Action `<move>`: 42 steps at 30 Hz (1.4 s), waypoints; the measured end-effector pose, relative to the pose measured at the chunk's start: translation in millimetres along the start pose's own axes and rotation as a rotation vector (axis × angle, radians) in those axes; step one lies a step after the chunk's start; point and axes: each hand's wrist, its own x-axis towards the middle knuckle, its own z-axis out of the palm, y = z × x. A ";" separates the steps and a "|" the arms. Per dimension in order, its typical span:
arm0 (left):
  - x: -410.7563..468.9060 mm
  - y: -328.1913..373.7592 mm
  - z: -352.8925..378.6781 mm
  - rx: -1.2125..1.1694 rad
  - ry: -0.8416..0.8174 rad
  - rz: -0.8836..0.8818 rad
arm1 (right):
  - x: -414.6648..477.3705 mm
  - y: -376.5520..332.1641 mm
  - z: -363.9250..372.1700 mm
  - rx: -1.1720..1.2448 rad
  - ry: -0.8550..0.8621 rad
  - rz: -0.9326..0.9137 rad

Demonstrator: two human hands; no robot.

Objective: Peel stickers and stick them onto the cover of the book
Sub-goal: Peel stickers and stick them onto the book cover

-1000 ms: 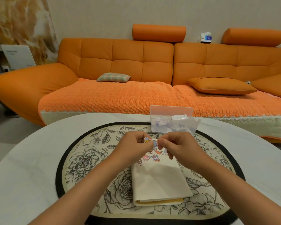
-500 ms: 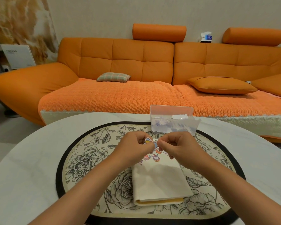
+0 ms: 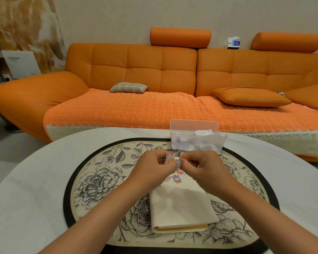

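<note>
A cream-covered book (image 3: pixel 180 208) lies shut on the floral mat, spine towards me. Small cartoon stickers (image 3: pixel 176 179) sit on the far part of its cover, partly hidden behind my hands. Above that far edge, my left hand (image 3: pixel 154 168) and my right hand (image 3: pixel 206 169) meet with curled fingers. Between them they pinch a small colourful sticker (image 3: pixel 173 160), blue and orange with a white border. Whether its backing is still on I cannot tell.
A clear plastic box (image 3: pixel 196 138) with paper pieces stands at the mat's far edge, just beyond my hands. The oval floral mat (image 3: pixel 103 182) lies on a round white table (image 3: pixel 29 189). An orange sofa (image 3: pixel 154 85) runs behind the table.
Both hands stay together over the book's far edge. The sticker shows more between the fingertips now, and the hands have shifted very slightly.
</note>
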 end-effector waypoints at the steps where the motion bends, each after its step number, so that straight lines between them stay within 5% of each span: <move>1: -0.2 0.3 0.7 0.005 0.017 0.003 | 0.4 -0.6 -0.5 0.022 0.011 0.020; 23: -3.6 6.0 -0.2 0.015 0.007 -0.005 | 0.0 -3.1 -1.9 0.083 -0.021 0.066; 27: -7.0 8.0 1.5 0.130 0.190 0.051 | 2.1 -0.3 -1.6 0.100 0.049 0.091; 33: -11.1 5.5 5.9 0.397 0.385 0.362 | 2.0 2.0 2.0 0.112 0.127 0.105; 42: -14.7 14.9 12.8 -0.082 0.213 -0.012 | -1.1 2.3 5.2 -0.124 0.209 0.007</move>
